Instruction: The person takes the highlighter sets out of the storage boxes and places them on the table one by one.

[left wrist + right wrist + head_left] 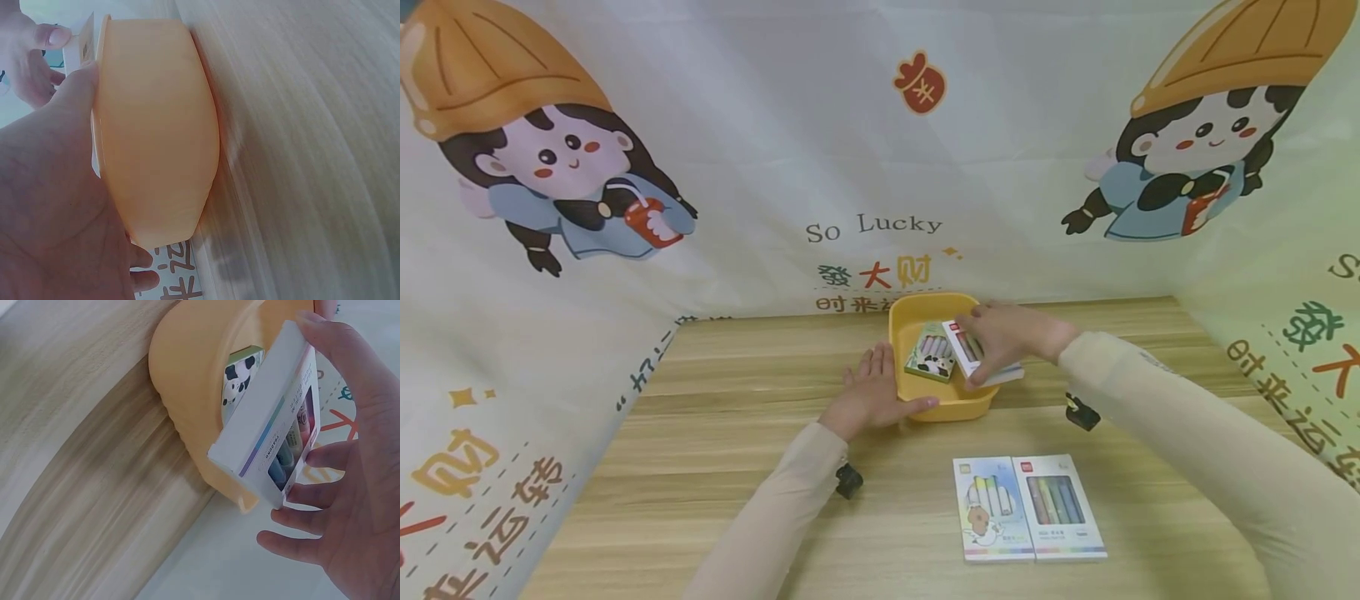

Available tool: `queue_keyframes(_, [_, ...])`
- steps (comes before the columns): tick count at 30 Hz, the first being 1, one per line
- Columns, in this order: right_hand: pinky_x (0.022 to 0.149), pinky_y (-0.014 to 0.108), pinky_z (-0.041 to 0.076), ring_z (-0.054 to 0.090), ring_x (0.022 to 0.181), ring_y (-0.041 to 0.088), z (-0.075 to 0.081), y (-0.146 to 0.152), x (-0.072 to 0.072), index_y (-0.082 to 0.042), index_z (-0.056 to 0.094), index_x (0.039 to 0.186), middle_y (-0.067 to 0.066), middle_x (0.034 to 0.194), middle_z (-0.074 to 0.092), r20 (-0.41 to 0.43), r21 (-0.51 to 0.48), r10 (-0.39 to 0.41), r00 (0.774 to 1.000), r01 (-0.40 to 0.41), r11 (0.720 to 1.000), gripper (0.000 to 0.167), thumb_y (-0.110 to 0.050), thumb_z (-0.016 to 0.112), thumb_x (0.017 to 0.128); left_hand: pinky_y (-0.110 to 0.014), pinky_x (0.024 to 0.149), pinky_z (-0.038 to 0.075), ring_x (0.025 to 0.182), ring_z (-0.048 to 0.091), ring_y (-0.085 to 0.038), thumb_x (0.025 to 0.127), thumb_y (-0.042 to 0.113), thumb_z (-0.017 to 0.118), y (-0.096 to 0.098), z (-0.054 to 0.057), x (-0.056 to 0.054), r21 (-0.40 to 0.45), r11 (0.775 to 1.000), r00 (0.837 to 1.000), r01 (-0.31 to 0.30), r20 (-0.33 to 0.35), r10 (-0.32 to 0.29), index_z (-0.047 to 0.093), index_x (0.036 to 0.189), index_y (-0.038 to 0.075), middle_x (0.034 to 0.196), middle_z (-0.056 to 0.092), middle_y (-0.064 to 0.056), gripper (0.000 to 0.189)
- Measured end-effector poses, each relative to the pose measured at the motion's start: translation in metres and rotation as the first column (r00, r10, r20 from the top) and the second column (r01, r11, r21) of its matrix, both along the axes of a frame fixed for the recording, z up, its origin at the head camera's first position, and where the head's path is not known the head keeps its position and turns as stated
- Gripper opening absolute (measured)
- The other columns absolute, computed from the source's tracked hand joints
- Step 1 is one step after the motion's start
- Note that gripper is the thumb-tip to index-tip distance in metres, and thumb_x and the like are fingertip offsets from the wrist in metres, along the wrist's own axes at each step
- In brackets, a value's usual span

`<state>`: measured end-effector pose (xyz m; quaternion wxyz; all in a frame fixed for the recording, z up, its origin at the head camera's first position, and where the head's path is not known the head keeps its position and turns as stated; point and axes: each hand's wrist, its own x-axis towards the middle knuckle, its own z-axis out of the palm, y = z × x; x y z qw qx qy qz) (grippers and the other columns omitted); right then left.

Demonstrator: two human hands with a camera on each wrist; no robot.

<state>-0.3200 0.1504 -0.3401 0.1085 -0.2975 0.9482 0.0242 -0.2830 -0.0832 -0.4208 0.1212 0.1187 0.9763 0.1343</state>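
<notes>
- Yellow bin (953,412): braced, apparently for steadiness, by the left hand (874,396), fingers nearly straight along its wall.
- White box (964,353): pinched between thumb and fingers of the right hand (1009,333), held tilted at the bin's right rim, presumably to clear the panda box (931,354) inside.

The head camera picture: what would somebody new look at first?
Probably the big orange-hatted cartoon character printed at the upper left of the white backdrop, and its lookalike at the upper right. Next might come the yellow tub on the wood-grain table below, where the right hand grips a white windowed box over the right rim, beside the panda box inside.
</notes>
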Motion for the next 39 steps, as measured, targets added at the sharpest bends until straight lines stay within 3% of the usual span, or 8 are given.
queue_keyframes(27, [0.114,0.063,0.034,0.036,0.142,0.05,0.001,0.032,0.014,-0.004,0.031,0.154,0.026,0.157,0.035,-0.023,-0.062,0.004,1.0,-0.005,0.998,0.114,-0.064,0.078,0.069,-0.065,0.122,0.008,0.156,-0.001,-0.038,0.084,0.08,0.048,0.001,0.001,0.0,-0.001,1.0,1.0,-0.002,0.002,0.002,-0.004,0.158,0.002,0.168,-0.003,-0.018,0.12])
queue_keyframes(39, [0.109,0.064,0.04,0.042,0.138,0.049,0.007,0.053,0.023,-0.006,0.034,0.153,0.024,0.154,0.04,-0.069,-0.096,-0.012,0.998,0.005,0.995,0.115,-0.069,0.077,0.067,-0.065,0.122,0.009,0.156,-0.001,-0.038,0.084,0.08,0.048,0.002,-0.001,-0.001,-0.015,1.0,1.0,-0.005,-0.004,0.005,-0.006,0.158,0.003,0.168,-0.005,-0.017,0.12])
